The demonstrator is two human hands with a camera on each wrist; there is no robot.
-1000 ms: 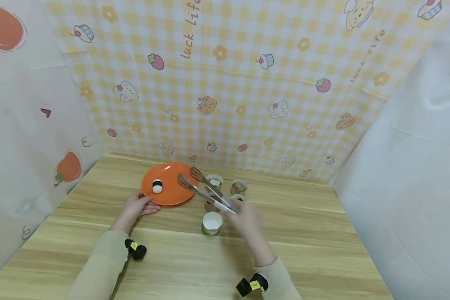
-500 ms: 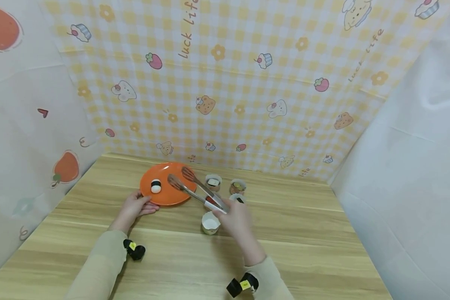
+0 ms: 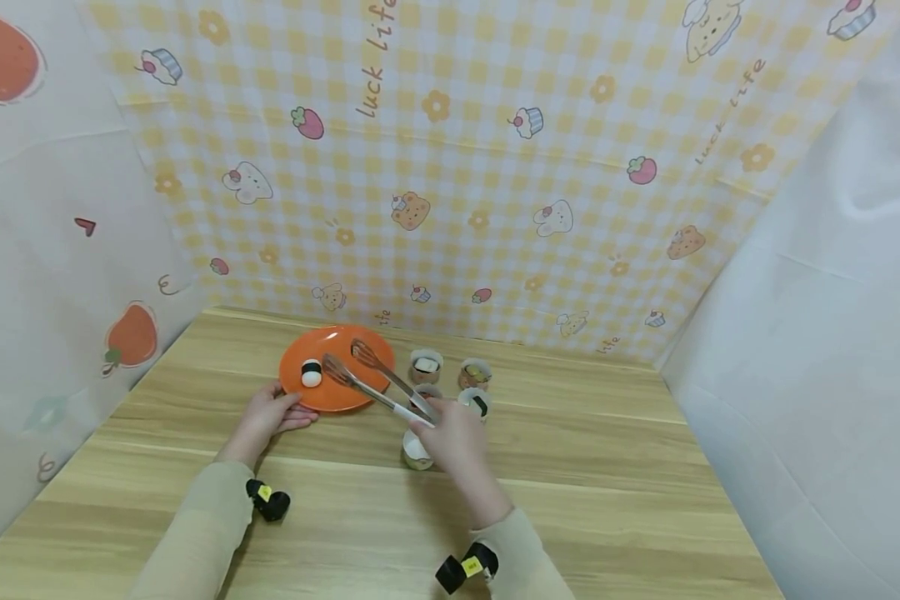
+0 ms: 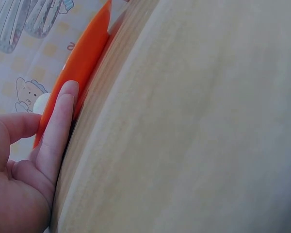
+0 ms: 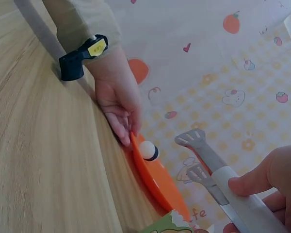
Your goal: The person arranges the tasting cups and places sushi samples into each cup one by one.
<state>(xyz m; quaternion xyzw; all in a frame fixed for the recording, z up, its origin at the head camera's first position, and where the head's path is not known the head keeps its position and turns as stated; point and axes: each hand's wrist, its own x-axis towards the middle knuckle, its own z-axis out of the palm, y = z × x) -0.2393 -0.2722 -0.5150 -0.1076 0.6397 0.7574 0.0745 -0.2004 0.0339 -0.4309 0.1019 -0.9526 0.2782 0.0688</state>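
My left hand (image 3: 273,415) pinches the near left rim of an orange plate (image 3: 322,340), with the thumb on top and the fingers beneath, as the left wrist view shows. A white sushi piece (image 3: 311,373) with a black band lies on the plate's left part. My right hand (image 3: 457,433) grips a pair of metal tongs (image 3: 407,412) by the pale handles. The slotted tong heads (image 5: 190,137) are spread apart over the plate, right of the sushi, and I see nothing held between them. Whether they touch the plate is unclear.
Several small paper cups stand right of the plate. One cup (image 3: 425,375) holds a white piece, another cup (image 3: 476,375) something greenish, another cup (image 3: 482,414) something dark. A cup (image 3: 417,458) nearest me is partly behind my right hand. A patterned cloth (image 3: 450,250) hangs behind the table.
My right hand has moved left with the tongs, bringing their spread heads from the plate's right edge to over its middle. The left hand and the sushi stay put.
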